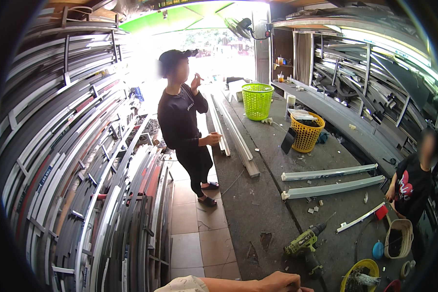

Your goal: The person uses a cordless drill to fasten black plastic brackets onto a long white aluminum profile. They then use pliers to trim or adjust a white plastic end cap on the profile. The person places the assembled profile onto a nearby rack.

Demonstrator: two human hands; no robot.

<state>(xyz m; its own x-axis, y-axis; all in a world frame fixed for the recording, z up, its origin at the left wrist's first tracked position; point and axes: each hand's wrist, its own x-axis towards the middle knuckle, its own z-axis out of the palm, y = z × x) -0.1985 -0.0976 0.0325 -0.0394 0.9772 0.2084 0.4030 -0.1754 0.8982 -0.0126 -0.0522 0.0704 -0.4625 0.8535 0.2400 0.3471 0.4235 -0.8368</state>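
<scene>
My left hand (280, 281) is at the lower edge, with its forearm reaching in from the left under a pale sleeve. Its fingers are curled closed; the frame edge cuts off their lower part, so whatever they hold stays hidden. A small skin-toned sliver beside them cannot be told apart as thumb or other hand. My right hand is not otherwise seen. Closest to the left hand lies a green and black cordless drill (301, 243) on its side on the dark worktable (243, 219). To its right stands a yellow basket (344, 283) with pale, stringy contents.
Two pale metal profiles (333, 187) lie crosswise on the table, and long bars (236, 134) run along it. Farther back are a green basket (258, 101) and an orange-yellow basket (306, 134). One person (180, 112) stands left; another (416, 180) is at right. Profile racks (68, 160) line the left.
</scene>
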